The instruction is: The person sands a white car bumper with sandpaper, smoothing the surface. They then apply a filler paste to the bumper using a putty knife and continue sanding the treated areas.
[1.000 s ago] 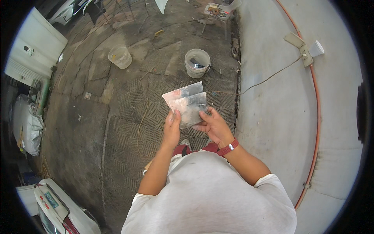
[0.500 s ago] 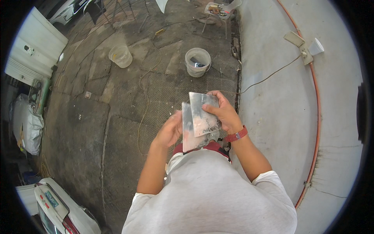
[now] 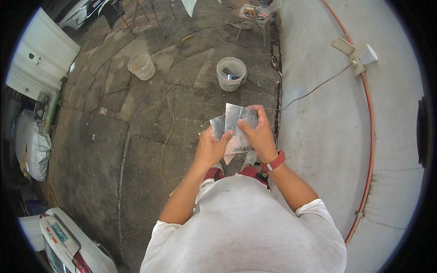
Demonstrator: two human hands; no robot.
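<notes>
Two flat, greyish metal plates overlap in front of my body, both held up above the floor. My right hand, with a red watch on its wrist, grips the upper plate by its right side, thumb on its face. Pinkish, putty-like residue covers this plate's lower part. My left hand is closed on the lower plate, which is tilted behind the upper one; its thumb reaches to the upper plate's left edge. Most of the lower plate is hidden, apart from its upper left part and a pinkish corner below.
Ahead stand a bucket with dark items inside and a second tub. A yellowish cord runs over the rough floor. The wall with an orange pipe rises close at right. A white car is at lower left.
The lower plate has turned so that a corner now points down below the upper plate. My left hand has moved inward and up, its thumb now across the plates' overlap.
</notes>
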